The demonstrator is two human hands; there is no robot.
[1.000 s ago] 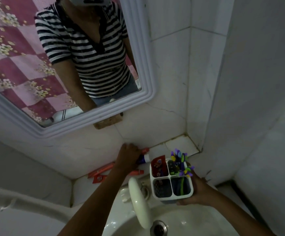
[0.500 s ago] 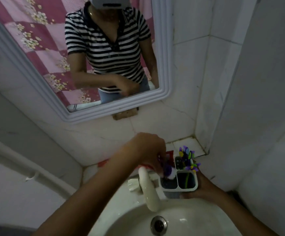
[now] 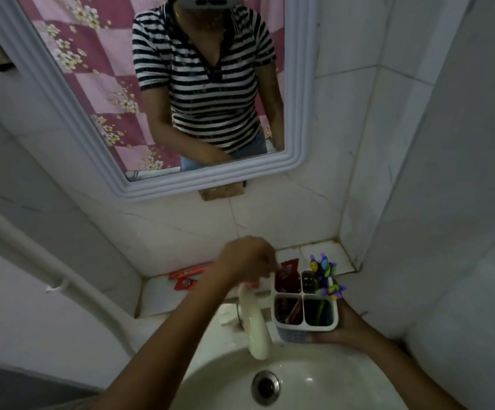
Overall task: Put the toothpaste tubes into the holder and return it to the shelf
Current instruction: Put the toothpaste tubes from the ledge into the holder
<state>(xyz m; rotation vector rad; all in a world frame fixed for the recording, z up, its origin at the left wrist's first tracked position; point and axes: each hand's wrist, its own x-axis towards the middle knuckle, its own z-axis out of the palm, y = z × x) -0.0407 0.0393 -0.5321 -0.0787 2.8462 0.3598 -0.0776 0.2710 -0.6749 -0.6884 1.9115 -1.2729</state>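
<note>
One tube is now down in the front-left compartment of the holder (image 3: 305, 303), and my left hand (image 3: 247, 258) has swung back toward the shelf (image 3: 157, 294) — fingers curled, whether they grip anything I can't tell. My right hand (image 3: 343, 327) cups the holder's base over the sink (image 3: 210, 374). More orange toothpaste tubes (image 3: 188, 275) wait on the shelf, partly hidden behind my wrist.

Place: you are at a home bathroom, probably a small one | white basin (image 3: 314, 389) with drain (image 3: 265, 387) and cream tap (image 3: 253, 324) | framed mirror (image 3: 210, 180) on tiled wall (image 3: 343, 119) | tiled shelf (image 3: 323, 253) in the corner | floral curtain (image 3: 92, 54) reflected, dim light
</note>
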